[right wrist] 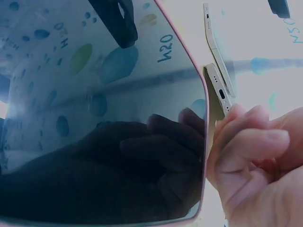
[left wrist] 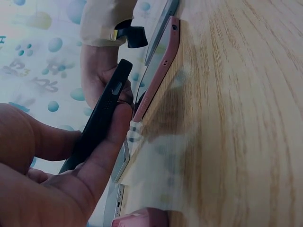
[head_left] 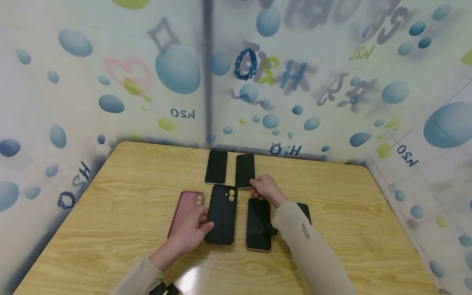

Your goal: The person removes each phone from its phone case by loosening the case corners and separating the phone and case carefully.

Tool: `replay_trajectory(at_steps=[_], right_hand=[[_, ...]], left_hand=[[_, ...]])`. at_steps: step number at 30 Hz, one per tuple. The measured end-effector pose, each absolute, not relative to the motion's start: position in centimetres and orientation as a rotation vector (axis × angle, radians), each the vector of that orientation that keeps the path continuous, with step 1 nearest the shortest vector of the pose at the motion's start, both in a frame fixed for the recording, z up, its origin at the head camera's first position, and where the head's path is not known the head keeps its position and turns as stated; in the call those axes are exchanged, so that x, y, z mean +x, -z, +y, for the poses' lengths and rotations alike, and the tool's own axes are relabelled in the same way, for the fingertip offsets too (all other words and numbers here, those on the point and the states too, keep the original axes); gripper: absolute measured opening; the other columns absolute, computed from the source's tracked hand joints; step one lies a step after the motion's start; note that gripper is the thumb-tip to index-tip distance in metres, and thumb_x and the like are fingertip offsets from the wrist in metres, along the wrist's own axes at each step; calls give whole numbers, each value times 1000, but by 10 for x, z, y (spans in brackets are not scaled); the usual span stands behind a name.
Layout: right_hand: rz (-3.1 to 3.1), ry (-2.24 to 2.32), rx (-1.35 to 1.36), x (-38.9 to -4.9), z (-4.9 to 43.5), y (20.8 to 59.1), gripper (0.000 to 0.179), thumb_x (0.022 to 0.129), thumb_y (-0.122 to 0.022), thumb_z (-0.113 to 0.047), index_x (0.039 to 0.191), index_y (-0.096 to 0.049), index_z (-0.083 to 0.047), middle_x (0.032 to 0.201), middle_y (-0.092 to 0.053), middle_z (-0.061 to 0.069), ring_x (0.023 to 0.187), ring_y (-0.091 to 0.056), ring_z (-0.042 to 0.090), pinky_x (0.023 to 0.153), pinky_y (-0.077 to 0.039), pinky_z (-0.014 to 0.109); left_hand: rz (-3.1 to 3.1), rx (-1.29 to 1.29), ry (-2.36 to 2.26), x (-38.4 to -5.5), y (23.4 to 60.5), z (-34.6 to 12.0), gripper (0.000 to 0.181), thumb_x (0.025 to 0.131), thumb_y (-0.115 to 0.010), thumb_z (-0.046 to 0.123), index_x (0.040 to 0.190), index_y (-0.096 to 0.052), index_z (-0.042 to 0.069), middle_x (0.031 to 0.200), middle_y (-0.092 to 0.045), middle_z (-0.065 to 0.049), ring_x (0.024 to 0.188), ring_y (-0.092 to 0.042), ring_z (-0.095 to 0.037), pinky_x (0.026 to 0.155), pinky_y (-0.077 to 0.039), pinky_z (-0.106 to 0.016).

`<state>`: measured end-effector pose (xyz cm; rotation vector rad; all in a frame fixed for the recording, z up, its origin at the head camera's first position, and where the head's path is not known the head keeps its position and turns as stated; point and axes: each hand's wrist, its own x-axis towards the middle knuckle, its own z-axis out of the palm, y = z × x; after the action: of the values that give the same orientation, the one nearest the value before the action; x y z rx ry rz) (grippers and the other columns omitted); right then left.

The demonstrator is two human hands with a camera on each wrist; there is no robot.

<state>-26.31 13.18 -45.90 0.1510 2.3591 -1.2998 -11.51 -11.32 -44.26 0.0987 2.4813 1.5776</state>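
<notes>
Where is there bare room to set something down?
Free: the light wooden table left of the pink phone case, and right of the dark phone partly behind the right beige sleeve. Crowded: the middle, around the black phone case.

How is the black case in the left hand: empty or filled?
Apparently empty: the head view shows wooden tabletop through the camera holes in the black case.

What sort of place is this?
Probably a makeshift work booth: white sheeting printed with blue bubbles backs and flanks a light wood-grain table bearing flat, black-screened phones.
</notes>
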Motion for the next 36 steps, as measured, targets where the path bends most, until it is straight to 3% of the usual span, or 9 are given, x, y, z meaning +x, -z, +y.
replay_trajectory(at_steps=[16, 23, 29, 31, 36], right_hand=[[2410, 1195, 334, -274, 120, 459, 47, 110, -51, -23, 66, -56, -7, 56, -50, 3, 47, -42, 14, 47, -37, 25], [2512, 980, 298, -280, 117, 455, 50, 110, -51, -25, 65, -64, -5, 58, -54, 4, 47, -41, 16, 49, -37, 26], [2554, 827, 325, -284, 115, 453, 59, 109, -54, -28, 54, -56, -9, 51, -42, 2, 43, -40, 16, 49, -36, 28], [2567, 783, 334, -284, 114, 452, 57, 108, -55, -30, 56, -55, -8, 53, -41, 3, 44, -41, 17, 50, -36, 28], [2614, 730, 309, -282, 117, 453, 38, 108, -56, -27, 79, -58, -3, 70, -44, 8, 56, -44, 20, 53, -38, 30]], left_hand=[[2487, 101, -1553, -115, 444, -113, 20, 96, -65, -3, 115, -57, -6, 94, -67, -9, 80, -58, -17, 69, -50, -32], [2488, 119, -1551, -115, 445, -113, 20, 97, -65, -3, 115, -57, -6, 93, -67, -9, 79, -59, -16, 68, -50, -31], [2485, 109, -1550, -116, 447, -113, 21, 97, -66, -2, 115, -57, -5, 94, -67, -8, 80, -59, -17, 69, -51, -32], [2487, 113, -1550, -116, 447, -113, 21, 97, -66, -2, 116, -57, -5, 93, -67, -8, 80, -59, -17, 69, -51, -32], [2478, 109, -1538, -116, 448, -113, 22, 97, -66, -2, 117, -57, -6, 91, -63, -8, 77, -56, -18, 66, -49, -32]])
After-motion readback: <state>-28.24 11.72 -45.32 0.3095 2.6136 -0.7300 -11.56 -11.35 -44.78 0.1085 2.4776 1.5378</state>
